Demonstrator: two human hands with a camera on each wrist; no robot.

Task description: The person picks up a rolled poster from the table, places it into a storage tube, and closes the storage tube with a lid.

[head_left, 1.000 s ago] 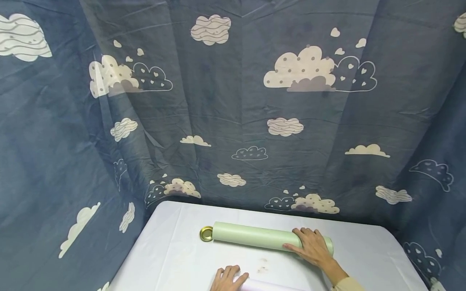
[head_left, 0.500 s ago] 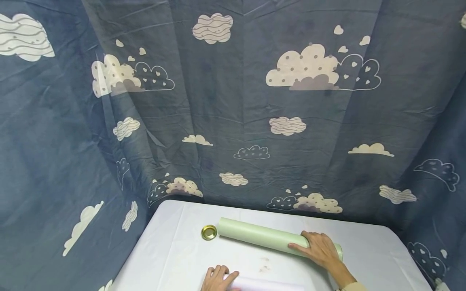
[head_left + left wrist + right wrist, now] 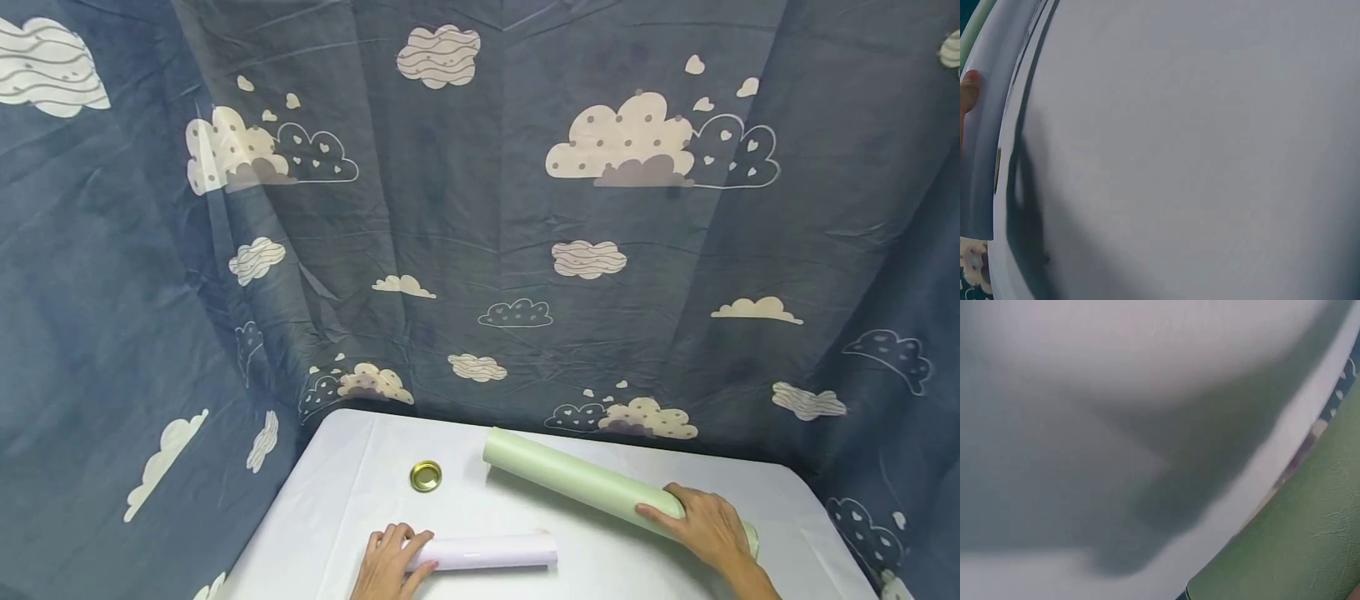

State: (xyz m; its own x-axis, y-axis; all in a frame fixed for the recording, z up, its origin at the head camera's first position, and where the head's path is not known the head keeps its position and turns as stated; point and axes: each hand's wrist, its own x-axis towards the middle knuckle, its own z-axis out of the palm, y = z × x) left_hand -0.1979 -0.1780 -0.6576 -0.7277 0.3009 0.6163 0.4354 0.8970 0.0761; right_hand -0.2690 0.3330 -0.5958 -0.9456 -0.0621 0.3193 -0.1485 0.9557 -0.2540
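Observation:
In the head view my left hand [image 3: 390, 567] grips the left end of a shiny, pale lavender-white roll [image 3: 491, 552], thumb and fingers around it. The same roll [image 3: 985, 156] runs along the left edge of the left wrist view, held off the tabletop, with its shadow beside it. Farther right, my right hand [image 3: 708, 525] holds a longer, thicker light green roll [image 3: 573, 477] near its right end. That roll slants, its left end toward the back of the table. The right wrist view shows its textured surface [image 3: 1297, 544] above a shadow.
A small round gold lid [image 3: 425, 476] lies on the white-covered table [image 3: 360, 483], left of the green roll. Dark blue cloud-printed cloth [image 3: 465, 208] hangs behind the table and on both sides.
The green roll has moved right and tilted, its left end away from the gold lid. My left hand has moved left, bringing the pale roll farther onto the table and fully into view.

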